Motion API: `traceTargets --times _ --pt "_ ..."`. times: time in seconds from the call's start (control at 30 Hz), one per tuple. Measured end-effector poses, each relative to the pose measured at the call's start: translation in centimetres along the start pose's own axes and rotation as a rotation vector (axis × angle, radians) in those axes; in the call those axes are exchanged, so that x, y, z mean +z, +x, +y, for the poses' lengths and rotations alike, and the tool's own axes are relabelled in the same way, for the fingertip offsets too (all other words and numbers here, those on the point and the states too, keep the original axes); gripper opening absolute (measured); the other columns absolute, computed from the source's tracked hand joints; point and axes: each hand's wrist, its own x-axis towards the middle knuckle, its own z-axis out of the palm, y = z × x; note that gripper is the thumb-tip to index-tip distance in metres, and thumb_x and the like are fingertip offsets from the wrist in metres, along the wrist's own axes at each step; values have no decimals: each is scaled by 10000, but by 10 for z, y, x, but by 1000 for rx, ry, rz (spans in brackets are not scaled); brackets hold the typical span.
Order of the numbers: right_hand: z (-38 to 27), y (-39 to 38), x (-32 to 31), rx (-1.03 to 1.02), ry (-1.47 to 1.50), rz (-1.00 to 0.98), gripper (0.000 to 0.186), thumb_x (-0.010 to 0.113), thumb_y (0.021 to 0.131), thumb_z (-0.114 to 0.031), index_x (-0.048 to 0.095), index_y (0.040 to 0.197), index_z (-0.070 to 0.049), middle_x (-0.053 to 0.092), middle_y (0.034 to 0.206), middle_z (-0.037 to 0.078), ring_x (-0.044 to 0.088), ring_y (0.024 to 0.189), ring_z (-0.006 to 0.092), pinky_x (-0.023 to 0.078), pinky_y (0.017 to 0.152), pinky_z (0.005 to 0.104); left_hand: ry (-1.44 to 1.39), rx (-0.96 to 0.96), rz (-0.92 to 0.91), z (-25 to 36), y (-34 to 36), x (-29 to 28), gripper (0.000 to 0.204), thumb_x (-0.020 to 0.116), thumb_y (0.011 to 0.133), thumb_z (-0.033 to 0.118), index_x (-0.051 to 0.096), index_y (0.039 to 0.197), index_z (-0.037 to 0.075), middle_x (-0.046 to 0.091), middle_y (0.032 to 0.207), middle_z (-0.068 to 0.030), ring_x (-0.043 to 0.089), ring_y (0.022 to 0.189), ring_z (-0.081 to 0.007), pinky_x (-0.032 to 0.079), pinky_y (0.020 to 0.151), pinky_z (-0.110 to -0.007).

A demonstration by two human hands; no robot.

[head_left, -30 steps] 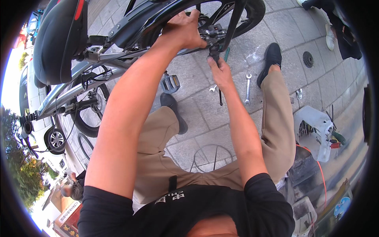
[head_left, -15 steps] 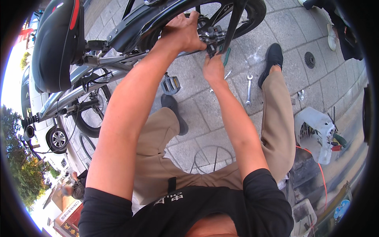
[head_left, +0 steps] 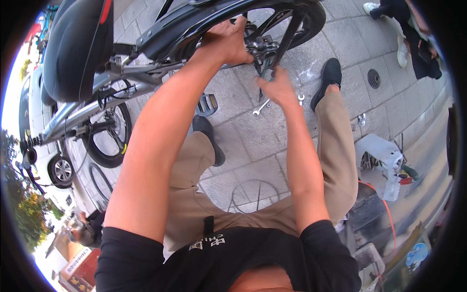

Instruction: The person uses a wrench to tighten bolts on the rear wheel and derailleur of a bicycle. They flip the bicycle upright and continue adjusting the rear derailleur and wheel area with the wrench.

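Note:
A bicycle (head_left: 146, 73) lies tilted at the upper left. My left hand (head_left: 226, 43) reaches between its black fender and the spoked wheel (head_left: 311, 24), curled about the wheel beside the metal hub parts (head_left: 262, 46). Some of its fingertips are hidden behind the bicycle. Below the hub, my right hand (head_left: 278, 87) is slightly smeared by motion, with thumb and fingers apart and nothing visible between them. Green-handled pliers (head_left: 265, 72) show just past its fingers, partly covered. A wrench (head_left: 261, 107) is on the paving near that hand, and another wrench (head_left: 301, 99) shows beside the wrist.
A round sprocket cassette (head_left: 373, 78) lies on the paving at the right. A cut white plastic container (head_left: 379, 160) with tools stands lower right, near an orange cord (head_left: 389, 216). A bicycle pedal (head_left: 207, 104) hangs near my shoe. Another person's legs (head_left: 413, 44) are at the upper right.
My right hand has come away from the dark part at the hub, moving down and slightly right, and its fingers have opened. My left hand keeps its place on the wheel.

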Motion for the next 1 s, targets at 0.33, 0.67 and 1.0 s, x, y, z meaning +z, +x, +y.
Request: traceTargets --times 0.33,0.67,1.0 --pt "-87 -8 -92 -214 -26 -80 365 614 1048 -315 679 1113 38 716 746 216 754 764 368 554 709 449 -142 75 60 -6 -3 7 958 904 639 464 514 1418 69 677 1241 -246 639 1235 -406 526 1033 -482" --pt "-78 2 -68 -152 -90 54 428 579 1056 -350 673 1051 67 707 860 328 702 905 520 548 786 519 -207 26 85 -5 -1 10 876 887 651 415 537 1376 71 677 1273 -201 635 1242 -384 519 1034 -481" --pt "-75 20 -56 -189 -106 145 510 586 1046 -399 669 942 93 705 813 295 708 846 458 543 763 490 -260 63 381 -12 3 27 568 702 811 320 611 1281 15 639 1307 -294 611 1252 -460 467 1076 -550"
